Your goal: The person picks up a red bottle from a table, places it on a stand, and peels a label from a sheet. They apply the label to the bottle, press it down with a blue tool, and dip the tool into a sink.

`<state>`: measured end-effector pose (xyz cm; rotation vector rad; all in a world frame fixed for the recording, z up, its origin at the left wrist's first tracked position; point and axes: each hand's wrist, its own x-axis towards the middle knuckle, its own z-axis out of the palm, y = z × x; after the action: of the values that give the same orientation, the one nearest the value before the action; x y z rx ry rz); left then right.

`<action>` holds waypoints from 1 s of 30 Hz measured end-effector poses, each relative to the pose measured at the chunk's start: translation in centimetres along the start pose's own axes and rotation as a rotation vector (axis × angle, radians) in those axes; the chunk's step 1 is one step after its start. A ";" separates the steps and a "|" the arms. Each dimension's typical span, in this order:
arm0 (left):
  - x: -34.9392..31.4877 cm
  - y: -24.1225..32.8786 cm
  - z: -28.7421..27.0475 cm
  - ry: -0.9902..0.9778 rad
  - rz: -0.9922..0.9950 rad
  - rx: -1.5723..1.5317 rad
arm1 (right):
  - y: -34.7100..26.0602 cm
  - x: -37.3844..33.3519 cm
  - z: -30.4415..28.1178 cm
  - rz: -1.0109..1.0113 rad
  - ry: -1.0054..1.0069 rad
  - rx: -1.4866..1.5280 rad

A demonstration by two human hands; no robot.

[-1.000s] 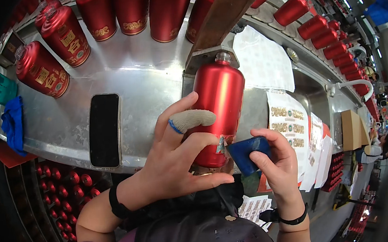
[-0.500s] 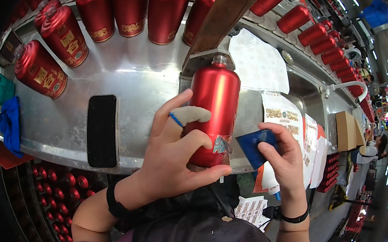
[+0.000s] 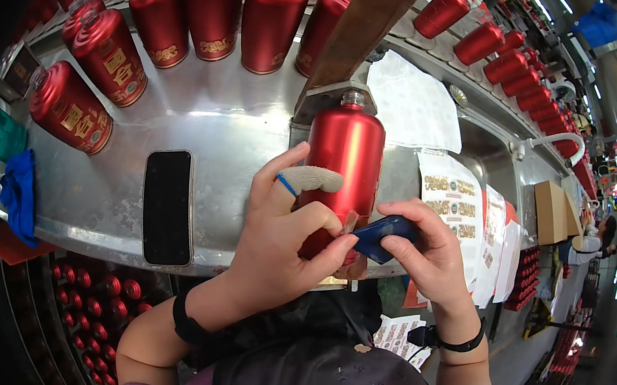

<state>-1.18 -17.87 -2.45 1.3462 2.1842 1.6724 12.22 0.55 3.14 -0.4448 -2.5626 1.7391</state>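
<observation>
A glossy red bottle (image 3: 349,142) with a clear neck lies on the metal counter, its neck toward a bracket at the base of a brown post. My left hand (image 3: 269,246) rests along the bottle's left side, with a knitted finger sleeve (image 3: 316,179) on one finger. Low on the bottle, its thumb and forefinger pinch a small thin film (image 3: 350,222); the film's details are hard to make out. My right hand (image 3: 429,251) grips a flat blue scraper (image 3: 384,239) between thumb and fingers. The scraper's edge reaches the bottle's lower end, beside my left fingertips.
A black phone (image 3: 168,208) lies left of the bottle. Several red bottles (image 3: 274,21) stand along the back. Decal sheets (image 3: 450,195) and white paper (image 3: 412,101) are at the right, near a sink (image 3: 490,153). The brown post (image 3: 373,25) slants over the counter.
My right hand has moved left, bringing the blue scraper to the bottle's lower end. My left thumb and forefinger have closed together there, where a colourful decal showed before.
</observation>
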 end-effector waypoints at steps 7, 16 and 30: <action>-1.6 -1.3 -1.2 -0.006 -0.145 -0.125 | 1.0 -0.9 -1.0 0.153 0.178 0.255; -2.4 -1.9 -0.8 -0.005 -0.210 -0.159 | 1.5 -1.1 -0.4 0.218 0.218 0.328; -1.7 -3.1 3.0 -0.088 -0.536 -0.535 | 1.9 -0.7 -0.2 0.249 0.260 0.379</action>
<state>-0.35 -16.81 -6.84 0.6145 1.6586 1.7394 13.37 1.21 1.54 -0.9280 -2.0127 2.0253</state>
